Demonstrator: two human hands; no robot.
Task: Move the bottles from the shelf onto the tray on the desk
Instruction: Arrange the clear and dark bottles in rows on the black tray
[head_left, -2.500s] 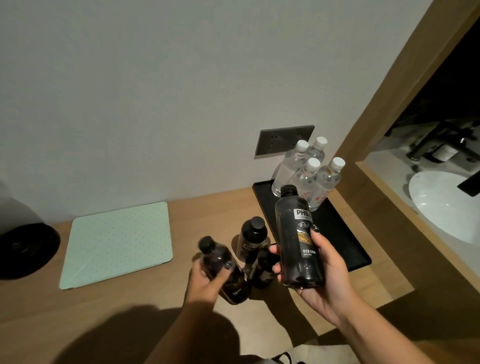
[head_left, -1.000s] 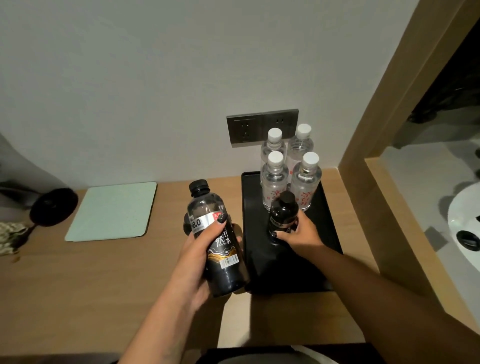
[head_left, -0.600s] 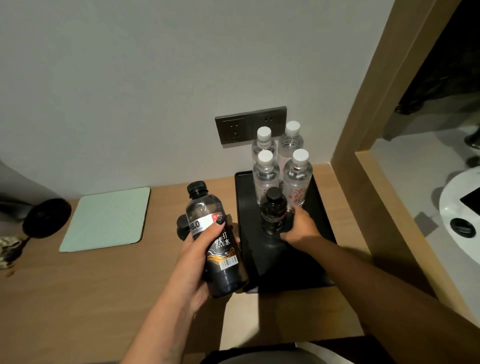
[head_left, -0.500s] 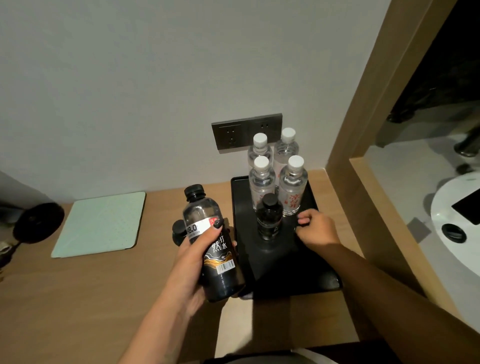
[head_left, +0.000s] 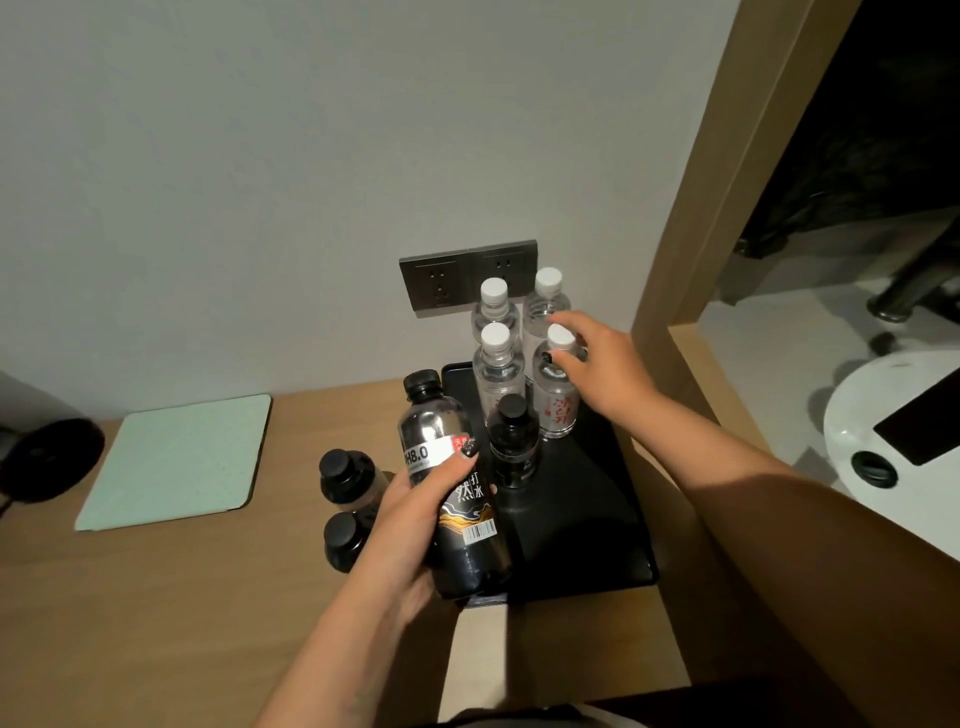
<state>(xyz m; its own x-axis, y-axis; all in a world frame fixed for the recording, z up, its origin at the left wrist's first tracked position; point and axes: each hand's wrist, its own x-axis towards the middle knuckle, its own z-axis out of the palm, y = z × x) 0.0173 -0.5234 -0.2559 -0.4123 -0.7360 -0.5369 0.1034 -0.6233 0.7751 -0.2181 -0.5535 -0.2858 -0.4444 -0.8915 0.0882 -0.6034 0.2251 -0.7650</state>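
Observation:
A black tray (head_left: 576, 525) lies on the wooden desk (head_left: 156, 597) against the wall. Several clear bottles with white caps (head_left: 497, 364) stand at its back. One dark bottle (head_left: 512, 441) stands upright on the tray just in front of them. My left hand (head_left: 410, 519) grips a dark bottle with a pH8.0 label (head_left: 452, 483), tilted over the tray's left edge. My right hand (head_left: 597, 364) reaches over the tray, fingers loosely spread at the cap and neck of the front right clear bottle (head_left: 558, 410). Two more dark bottles (head_left: 344, 475) stand on the desk left of the tray.
A pale green mat (head_left: 176, 462) lies on the desk to the left, with a black round object (head_left: 47, 460) beyond it. A dark wall socket (head_left: 467, 275) sits behind the bottles. A wooden partition (head_left: 727, 208) borders the tray's right side; a white sink (head_left: 893, 441) lies past it.
My right hand set a dark bottle upright on the tray, let go of it and moved up to the clear bottles. My left hand has kept its bottle.

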